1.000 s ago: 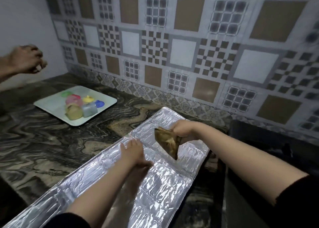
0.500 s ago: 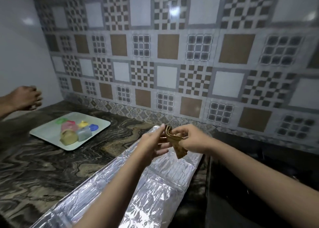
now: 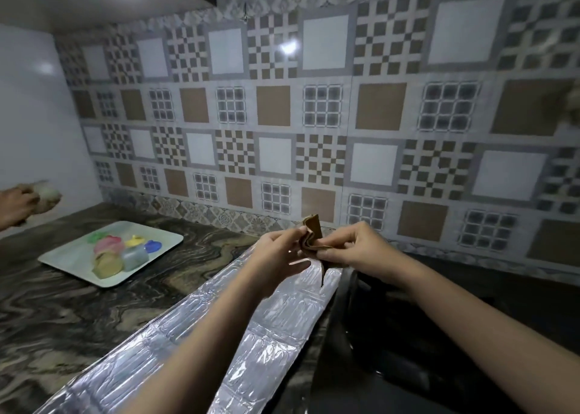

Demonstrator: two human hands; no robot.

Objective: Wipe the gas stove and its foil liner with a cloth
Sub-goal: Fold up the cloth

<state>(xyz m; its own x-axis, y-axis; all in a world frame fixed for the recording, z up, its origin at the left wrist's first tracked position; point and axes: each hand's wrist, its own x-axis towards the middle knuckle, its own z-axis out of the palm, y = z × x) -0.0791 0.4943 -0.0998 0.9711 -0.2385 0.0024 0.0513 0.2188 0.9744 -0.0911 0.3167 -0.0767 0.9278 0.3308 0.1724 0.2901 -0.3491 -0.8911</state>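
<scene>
We are refolding the cloth (image 3: 310,236) above the far end of the foil liner (image 3: 188,329); we are aiming for a flat, firm pad with a clean face outward before lowering it. Our left hand (image 3: 276,256) is pinching the cloth's left edge, fingers loosely curled. Our right hand (image 3: 357,247) is gripping its lower fold, fingers closed narrowly around it.

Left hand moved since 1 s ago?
Yes. The left hand has lifted off the foil liner and now pinches the cloth with the right hand.
</scene>
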